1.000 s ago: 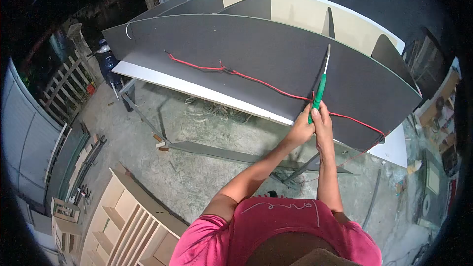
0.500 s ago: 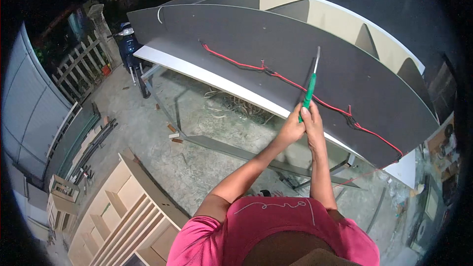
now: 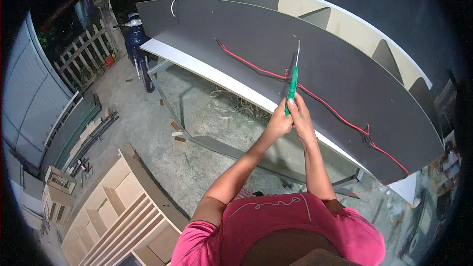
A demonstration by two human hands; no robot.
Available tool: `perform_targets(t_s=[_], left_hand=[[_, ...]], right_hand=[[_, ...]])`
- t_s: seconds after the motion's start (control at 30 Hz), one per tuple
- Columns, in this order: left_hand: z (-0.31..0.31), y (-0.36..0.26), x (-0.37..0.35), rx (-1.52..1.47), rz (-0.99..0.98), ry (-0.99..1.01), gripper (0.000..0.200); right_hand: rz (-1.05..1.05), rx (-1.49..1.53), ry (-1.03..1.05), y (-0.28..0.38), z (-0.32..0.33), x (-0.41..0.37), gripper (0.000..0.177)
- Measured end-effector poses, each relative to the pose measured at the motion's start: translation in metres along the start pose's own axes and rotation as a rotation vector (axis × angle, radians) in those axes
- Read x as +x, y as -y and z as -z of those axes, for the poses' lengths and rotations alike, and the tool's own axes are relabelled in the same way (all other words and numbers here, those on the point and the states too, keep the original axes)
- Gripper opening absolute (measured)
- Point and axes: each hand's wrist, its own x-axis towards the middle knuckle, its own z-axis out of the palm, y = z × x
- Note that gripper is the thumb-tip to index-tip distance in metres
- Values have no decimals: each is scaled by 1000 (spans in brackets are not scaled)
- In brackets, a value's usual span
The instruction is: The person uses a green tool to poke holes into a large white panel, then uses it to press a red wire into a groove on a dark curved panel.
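A green-handled tool (image 3: pixel 294 80) with a thin metal shaft points up and away in front of a dark curved panel (image 3: pixel 256 29). My left hand (image 3: pixel 280 122) is closed around the lower end of its handle. Beside it, touching, my right hand (image 3: pixel 300 114) also grips the handle, thumb on top. A red wire (image 3: pixel 330 108) runs across the panel behind the tool, with short branches and black wire at some points. A white curved loop (image 3: pixel 173 8) sticks out near the panel's upper left.
A white board edge (image 3: pixel 212 76) runs along the panel's near side, above a grey metal frame (image 3: pixel 217 145). A wooden shelf unit (image 3: pixel 123 212) lies at the lower left. A motorbike (image 3: pixel 135 44) stands by a picket fence (image 3: pixel 84 59).
The view has shifted, so the panel and wire appear farther right. Both hands and the green tool have moved left along the panel, nearer the middle wire branch. The grip looks the same.
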Motion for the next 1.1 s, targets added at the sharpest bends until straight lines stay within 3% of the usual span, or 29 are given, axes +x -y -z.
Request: perform_targets(t_s=[0.07,0.23,0.3,0.43,0.53,0.6,0.87,1.0,1.1], left_hand=[[10,-1,13,39,-30,6,11],[34,-2,38,7,-84,103,9],[38,-2,45,67,-39,66,9],[49,16,57,24,-66,103,10],[58,19,60,-14,-41,172,16],[59,20,64,306,-204,76,27],[87,25,71,295,-156,208,62],[95,26,74,241,-124,230,65],[103,32,75,244,-222,251,67]], right_hand=[[8,-29,-9,-9,-5,18,59],[-55,76,-54,-15,-22,42,57],[82,-38,-125,-25,-26,50,56],[-27,-34,-84,-19,-29,51,56],[-12,-27,-79,-29,-29,55,55],[19,-42,-71,-34,-30,58,54],[-34,18,-16,-42,-46,64,65],[-35,27,-41,-42,-56,68,66],[27,66,-78,-45,-64,69,66]])
